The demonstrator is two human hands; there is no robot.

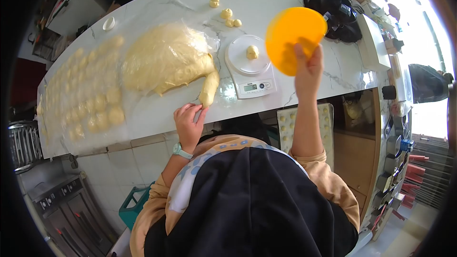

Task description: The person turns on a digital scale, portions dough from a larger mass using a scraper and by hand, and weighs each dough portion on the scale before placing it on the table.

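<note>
While your right hand [310,69] grips a yellow plastic scraper [291,40], your left pinches the dough strip's tip [206,99] at the white marbled bench's [309,90] near edge, cupboards [353,154] below.

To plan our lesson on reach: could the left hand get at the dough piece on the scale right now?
Probably yes. The left hand touches the end of the dough strip, and the dough piece sits uncovered on the scale. The right hand holds the orange disc to one side.
</note>
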